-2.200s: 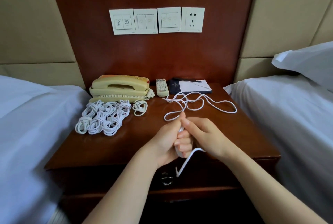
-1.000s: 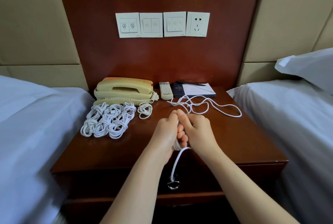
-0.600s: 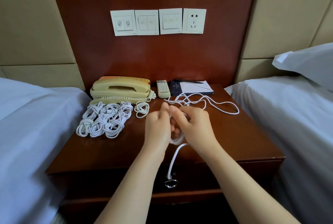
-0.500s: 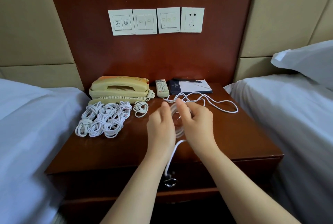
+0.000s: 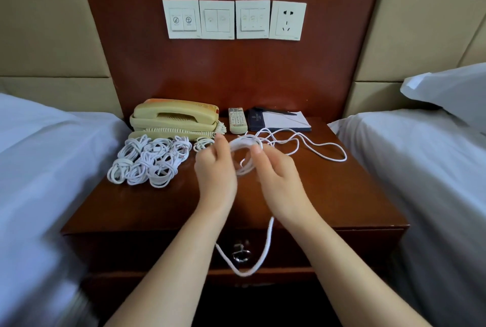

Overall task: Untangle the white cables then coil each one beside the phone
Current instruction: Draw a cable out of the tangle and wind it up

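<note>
Cable between left hand, right hand

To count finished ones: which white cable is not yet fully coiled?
The cable between left hand and right hand; its tail trails loose across the nightstand; the others lie coiled before the phone.

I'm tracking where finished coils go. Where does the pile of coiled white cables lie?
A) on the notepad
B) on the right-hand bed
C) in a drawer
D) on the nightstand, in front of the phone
D: the pile of coiled cables sits on the nightstand in front of the phone; the left hand and right hand hold another cable beside it.
</note>
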